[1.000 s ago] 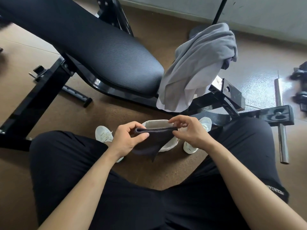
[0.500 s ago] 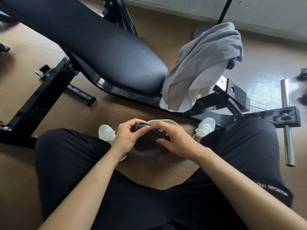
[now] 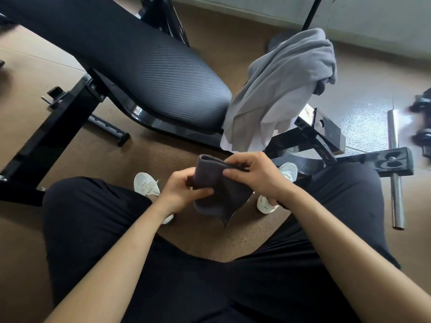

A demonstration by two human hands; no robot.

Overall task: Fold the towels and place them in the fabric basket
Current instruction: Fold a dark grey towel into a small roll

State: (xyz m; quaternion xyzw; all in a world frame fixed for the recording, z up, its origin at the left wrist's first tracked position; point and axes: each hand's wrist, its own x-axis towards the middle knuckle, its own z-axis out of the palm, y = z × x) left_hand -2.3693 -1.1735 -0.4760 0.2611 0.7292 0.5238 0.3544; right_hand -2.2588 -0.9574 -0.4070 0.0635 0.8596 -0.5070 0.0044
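A small dark grey towel [image 3: 217,192], folded into a narrow band, hangs between my knees above the floor. My left hand [image 3: 180,192] pinches its left edge with thumb and fingers. My right hand [image 3: 254,176] grips its upper right part, thumb pressed on the front face. A light grey towel [image 3: 284,89] lies bunched over the end of the bench frame. The fabric basket seen earlier between my feet is hidden behind the dark towel and my hands.
A black padded weight bench [image 3: 144,66] runs from upper left to centre. Its black steel frame [image 3: 326,134] and a chrome bar [image 3: 395,173] lie at right. Dumbbells [image 3: 422,122] sit at the right edge. My white shoes [image 3: 147,185] rest on the brown floor.
The hands came together, folding the dark towel over into a narrower band, then lifted it slightly. The basket, visible a second ago, is now covered by towel and hands.
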